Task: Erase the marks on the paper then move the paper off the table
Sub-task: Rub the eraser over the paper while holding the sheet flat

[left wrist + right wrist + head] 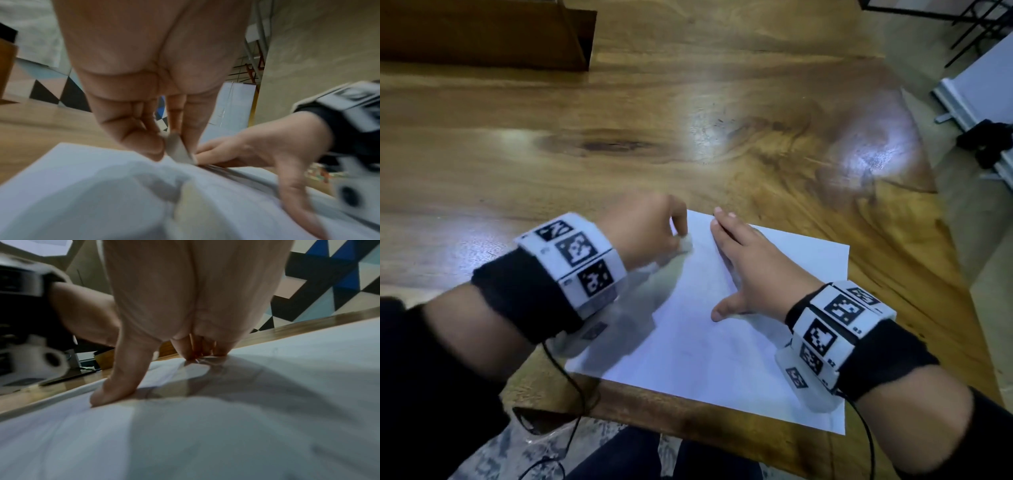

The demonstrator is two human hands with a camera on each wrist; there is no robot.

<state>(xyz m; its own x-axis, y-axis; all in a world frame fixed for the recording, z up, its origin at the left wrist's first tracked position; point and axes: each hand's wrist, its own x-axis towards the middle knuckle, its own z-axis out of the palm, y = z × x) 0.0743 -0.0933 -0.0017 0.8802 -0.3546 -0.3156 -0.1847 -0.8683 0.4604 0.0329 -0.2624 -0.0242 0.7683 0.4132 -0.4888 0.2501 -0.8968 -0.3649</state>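
Observation:
A white sheet of paper [726,329] lies near the front edge of the wooden table [619,137]. My left hand [650,229] pinches a small white eraser [686,244] against the paper's far left part; the left wrist view shows the eraser [179,151] between thumb and fingers, its tip on the paper [82,178]. My right hand [750,263] lies flat on the sheet with fingers straight and thumb spread, pressing it down. In the right wrist view the thumb and fingertips [197,352] press the paper [267,402]. Faint pencil marks [252,371] show near them.
A dark wooden box-like piece [482,34] stands at the table's far left. The table's right edge drops to a floor with a white panel [979,96] and black metal legs. Cables [571,394] hang from both wristbands over the front edge.

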